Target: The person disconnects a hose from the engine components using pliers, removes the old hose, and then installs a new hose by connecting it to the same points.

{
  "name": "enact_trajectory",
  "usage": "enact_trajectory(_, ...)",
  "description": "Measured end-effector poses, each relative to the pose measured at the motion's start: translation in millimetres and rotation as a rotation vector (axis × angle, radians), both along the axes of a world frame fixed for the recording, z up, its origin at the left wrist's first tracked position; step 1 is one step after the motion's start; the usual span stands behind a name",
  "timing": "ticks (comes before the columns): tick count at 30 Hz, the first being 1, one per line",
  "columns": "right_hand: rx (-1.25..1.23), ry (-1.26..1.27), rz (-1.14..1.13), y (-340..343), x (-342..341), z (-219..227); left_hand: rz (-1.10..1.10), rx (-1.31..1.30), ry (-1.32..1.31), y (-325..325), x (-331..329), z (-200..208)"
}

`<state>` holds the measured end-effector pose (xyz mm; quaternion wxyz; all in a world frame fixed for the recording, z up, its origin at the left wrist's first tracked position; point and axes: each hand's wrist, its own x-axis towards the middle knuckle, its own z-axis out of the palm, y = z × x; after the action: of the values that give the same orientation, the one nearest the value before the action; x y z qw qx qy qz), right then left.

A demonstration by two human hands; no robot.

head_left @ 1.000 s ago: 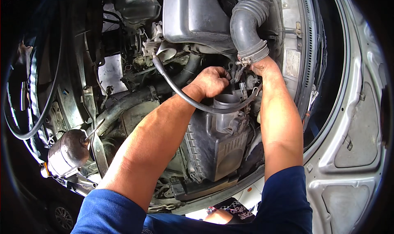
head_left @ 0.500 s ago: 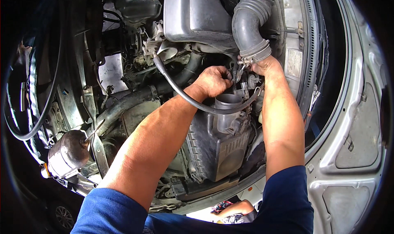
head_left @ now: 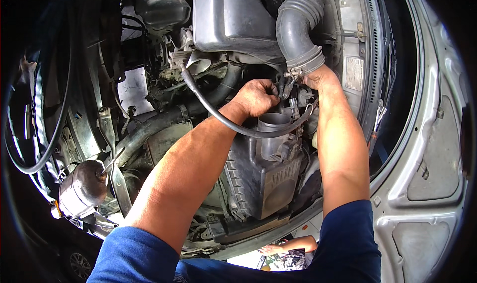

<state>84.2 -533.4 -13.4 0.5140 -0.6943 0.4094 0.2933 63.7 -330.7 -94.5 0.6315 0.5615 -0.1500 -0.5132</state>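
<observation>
My left hand (head_left: 257, 98) is curled closed beside thin hoses and a connector in the engine bay; whatever its fingertips pinch is hidden. Just right of it, my right hand (head_left: 320, 78) reaches in under the clamped end of a ribbed black air intake hose (head_left: 293, 35), its fingers out of sight. Below both hands, the round open neck of a black air filter box (head_left: 274, 121) faces up. A loose black rubber hose (head_left: 213, 109) curves across in front of my left wrist and the neck. Small wiring connectors (head_left: 294, 103) sit between my hands.
A large black plastic housing (head_left: 233, 20) lies beyond my hands. On the left are a thick radiator hose (head_left: 164, 121) and a metal canister (head_left: 83, 186). The silver hood panel (head_left: 432, 169) stands at the right. Another person's forearm (head_left: 298, 243) shows at the bottom.
The view has shifted slightly, and my hands keep nearly the same places. At the bottom, the other person's arm has moved, and a hand now shows there.
</observation>
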Motion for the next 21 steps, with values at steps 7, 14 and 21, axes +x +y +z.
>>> enact_trajectory(7, 0.205, -0.03, -0.054, 0.9, 0.1, 8.1, -0.034, -0.021, 0.027, 3.8, 5.1, 4.3)
enact_trajectory(14, 0.102, -0.022, -0.002, -1.5, -1.3, -0.8, -0.026, -0.018, 0.03, 3.1, 4.3, 2.6)
enact_trajectory(21, 0.114, 0.025, -0.027, 2.9, 1.2, 8.1, -0.04, -0.015, 0.005, 2.5, 4.9, 1.2)
